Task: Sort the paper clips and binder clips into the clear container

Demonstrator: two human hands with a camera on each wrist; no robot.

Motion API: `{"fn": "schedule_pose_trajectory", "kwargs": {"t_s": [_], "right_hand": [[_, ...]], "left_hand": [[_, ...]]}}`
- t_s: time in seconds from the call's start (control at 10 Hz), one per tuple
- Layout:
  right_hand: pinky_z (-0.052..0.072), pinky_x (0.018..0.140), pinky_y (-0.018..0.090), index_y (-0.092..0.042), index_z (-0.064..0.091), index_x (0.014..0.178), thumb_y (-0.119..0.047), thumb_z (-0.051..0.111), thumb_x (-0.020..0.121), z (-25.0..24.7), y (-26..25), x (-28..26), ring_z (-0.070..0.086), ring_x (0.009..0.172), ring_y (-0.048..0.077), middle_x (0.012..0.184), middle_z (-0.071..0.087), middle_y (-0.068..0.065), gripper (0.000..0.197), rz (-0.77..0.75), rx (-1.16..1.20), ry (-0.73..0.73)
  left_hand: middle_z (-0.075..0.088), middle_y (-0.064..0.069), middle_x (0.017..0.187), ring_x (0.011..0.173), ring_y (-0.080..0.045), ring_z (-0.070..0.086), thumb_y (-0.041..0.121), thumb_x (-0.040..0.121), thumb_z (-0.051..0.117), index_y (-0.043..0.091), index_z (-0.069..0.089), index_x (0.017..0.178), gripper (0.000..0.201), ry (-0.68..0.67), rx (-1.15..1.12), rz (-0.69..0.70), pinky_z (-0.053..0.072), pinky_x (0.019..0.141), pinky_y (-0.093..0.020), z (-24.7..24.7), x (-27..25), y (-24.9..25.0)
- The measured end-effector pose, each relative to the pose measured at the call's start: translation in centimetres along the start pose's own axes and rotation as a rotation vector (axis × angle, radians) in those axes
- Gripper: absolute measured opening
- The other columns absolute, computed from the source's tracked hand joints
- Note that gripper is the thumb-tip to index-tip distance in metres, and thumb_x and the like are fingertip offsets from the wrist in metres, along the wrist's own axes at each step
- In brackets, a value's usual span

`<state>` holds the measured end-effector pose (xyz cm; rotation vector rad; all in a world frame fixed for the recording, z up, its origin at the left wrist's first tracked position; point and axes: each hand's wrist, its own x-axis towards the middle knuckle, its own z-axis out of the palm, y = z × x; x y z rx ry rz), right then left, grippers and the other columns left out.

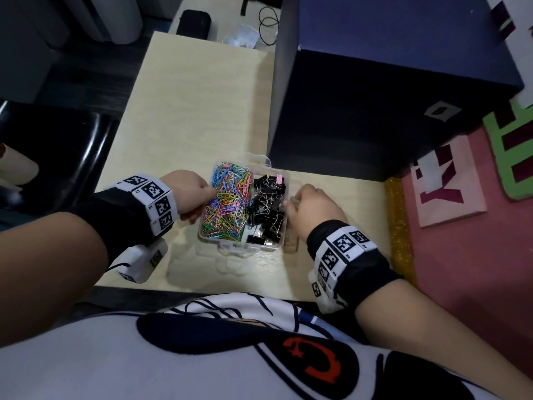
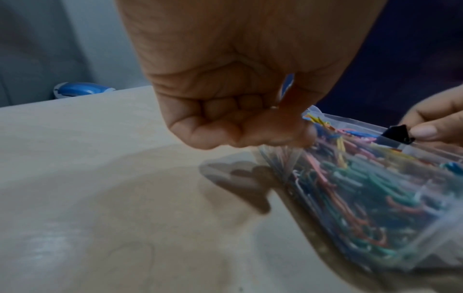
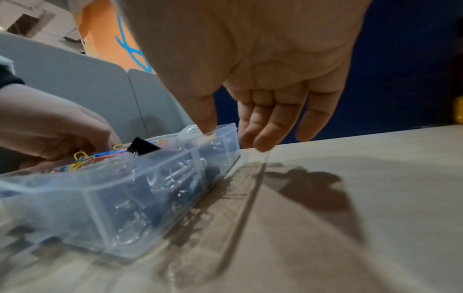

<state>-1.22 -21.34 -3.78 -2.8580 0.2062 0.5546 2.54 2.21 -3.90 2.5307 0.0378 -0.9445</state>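
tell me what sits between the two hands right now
The clear container sits between the left hand and the right hand. Coloured paper clips fill the side by the left hand and black binder clips the other. The head view shows it best.

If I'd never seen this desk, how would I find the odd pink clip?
On the pale wooden table sits a clear container. Its right compartment holds binder clips; at its far end lies the pink clip, alone pink among black neighbours.
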Motion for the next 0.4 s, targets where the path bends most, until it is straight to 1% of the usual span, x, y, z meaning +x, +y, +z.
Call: {"fn": "schedule_pose_trajectory", "kwargs": {"t_s": [0.1, 0.2, 0.3, 0.4], "right_hand": [[0.05, 0.082, 0.037, -0.013, 0.061, 0.101, -0.038, 0.036, 0.094, -0.2, 0.2, 0.5, 0.059, 0.089, 0.027, 0.098, 0.064, 0.008, 0.036, -0.036, -0.02, -0.107], [0.051, 0.079, 0.035, -0.014, 0.063, 0.098, -0.034, 0.037, 0.092, -0.5, 0.0, 0.6, 0.059, 0.086, 0.026, 0.093, 0.065, 0.007, 0.033, -0.026, -0.035, -0.169], [0.051, 0.081, 0.034, -0.014, 0.065, 0.102, -0.037, 0.041, 0.092, -0.9, 0.0, 0.8, 0.061, 0.091, 0.025, 0.097, 0.066, 0.007, 0.034, -0.014, -0.034, -0.224], [0.048, 0.081, 0.032, -0.011, 0.061, 0.11, -0.043, 0.042, 0.095, -1.6, 0.0, 0.7, 0.06, 0.097, 0.025, 0.105, 0.065, 0.008, 0.04, 0.005, -0.024, -0.247]], "left_hand": [[0.073, -0.008, 0.063, 0.043, -0.015, 0.055, 0.03, 0.092, 0.037, 0.001, 0.065, 0.072, 0.046, 0.011, 0.037, -0.015, 0.046, 0.06, -0.025, 0.4, -0.2, 0.1], [0.073, -0.008, 0.065, 0.043, -0.014, 0.055, 0.03, 0.093, 0.037, 0.001, 0.067, 0.073, 0.047, 0.004, 0.064, -0.016, 0.045, 0.059, -0.024, 0.7, -0.4, 0.1], [0.072, -0.007, 0.062, 0.041, -0.013, 0.054, 0.031, 0.093, 0.036, 0.007, 0.064, 0.064, 0.047, -0.026, 0.099, 0.004, 0.043, 0.058, -0.024, 1.0, -0.4, -0.2], [0.07, -0.004, 0.057, 0.043, -0.013, 0.056, 0.034, 0.094, 0.035, 0.013, 0.062, 0.056, 0.052, -0.059, 0.112, -0.005, 0.048, 0.065, -0.025, 0.6, -0.5, -0.1]]}}
